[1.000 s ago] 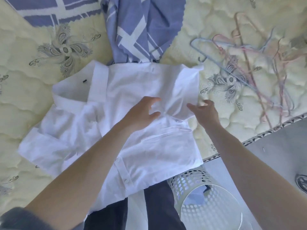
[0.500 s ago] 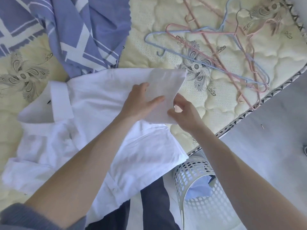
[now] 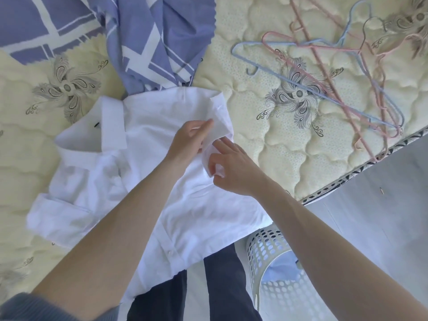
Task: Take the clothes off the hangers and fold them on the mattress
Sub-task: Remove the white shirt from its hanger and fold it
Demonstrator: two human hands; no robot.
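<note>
1. Left hand [image 3: 188, 142]: bare, no rings or watch visible; the forearm behind it is uncovered up to near the elbow.
2. Grey-blue ribbed sleeve [image 3: 25, 306]: sits pushed up at the left elbow, far back from the left hand; the knit looks soft and thick.
3. Right hand [image 3: 234, 169]: bare, no jewellery visible; the forearm behind it is uncovered as far as the picture's edge, with no sleeve in view.
4. Dark navy trousers [image 3: 222, 281]: cover both legs, below and between the two forearms; the fabric is plain.

A white shirt [image 3: 129, 181] lies flat on the cream mattress [image 3: 266, 140]. Pink and blue hangers [image 3: 342, 72] lie nearby, empty.
</note>
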